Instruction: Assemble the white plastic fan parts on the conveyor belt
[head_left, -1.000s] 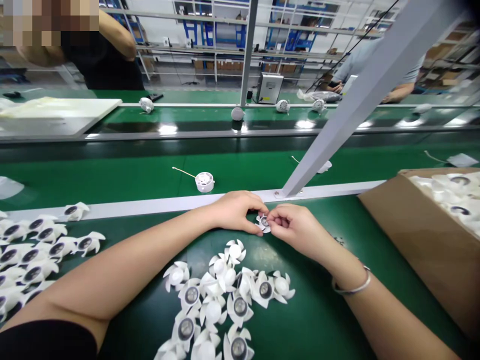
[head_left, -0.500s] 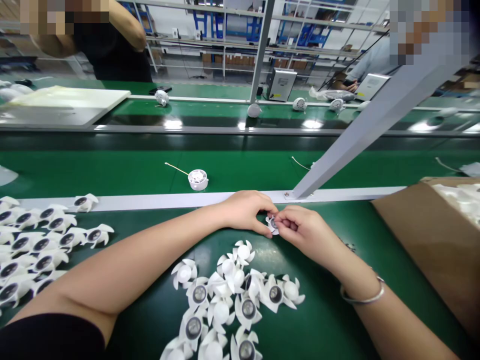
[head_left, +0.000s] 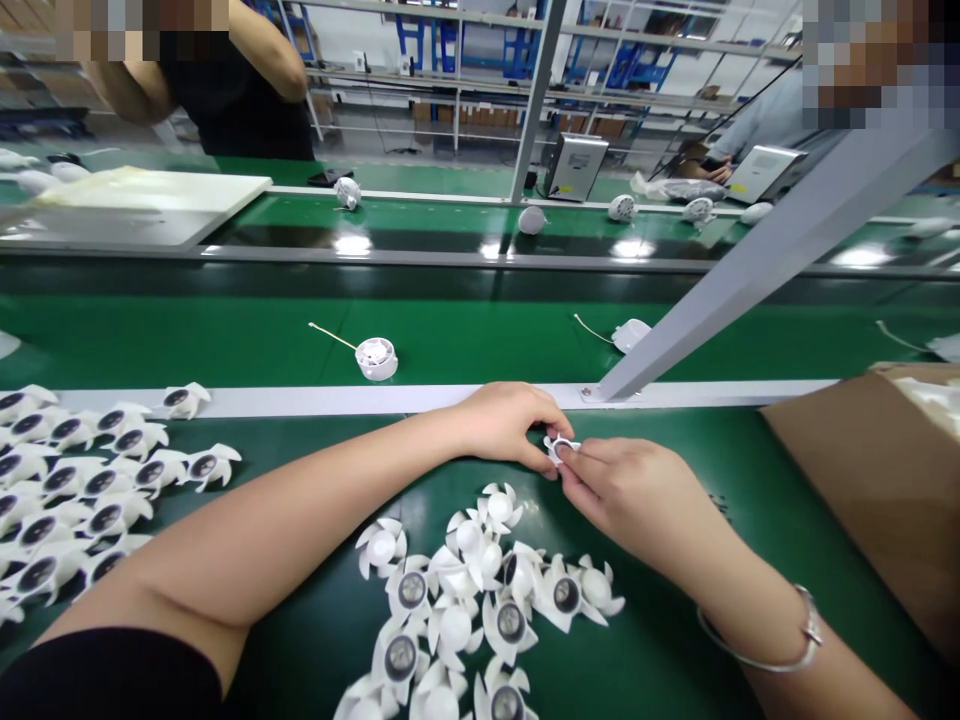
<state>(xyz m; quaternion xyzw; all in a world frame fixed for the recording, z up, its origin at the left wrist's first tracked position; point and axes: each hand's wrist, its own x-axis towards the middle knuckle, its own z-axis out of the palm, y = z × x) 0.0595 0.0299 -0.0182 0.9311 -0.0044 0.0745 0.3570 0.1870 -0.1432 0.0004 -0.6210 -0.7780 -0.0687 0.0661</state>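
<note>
Between my hands, just above the green bench near its white rail, is a small white fan blade (head_left: 556,446) with its dark hub facing up. My left hand (head_left: 510,425) pinches it by the edge between thumb and fingers. The fingertips of my right hand (head_left: 619,485) press together over the hub; whether they hold a small part is hidden. Below my hands lies a loose pile of white fan blades (head_left: 454,628), some hub side up and some face down. More fan blades (head_left: 101,483), dark hubs up, stand in rows at the left.
Behind the rail (head_left: 337,400), a green conveyor carries a round white fan housing (head_left: 376,358) with a wire and another housing (head_left: 630,335). A slanted metal post (head_left: 720,280) rises at the right, beside a cardboard box (head_left: 855,470). Two people are across the line.
My right hand has turned flatter, its fingers now stretched over the hub. The fan blade stays in my left hand. The housings on the conveyor have shifted left relative to the rail.
</note>
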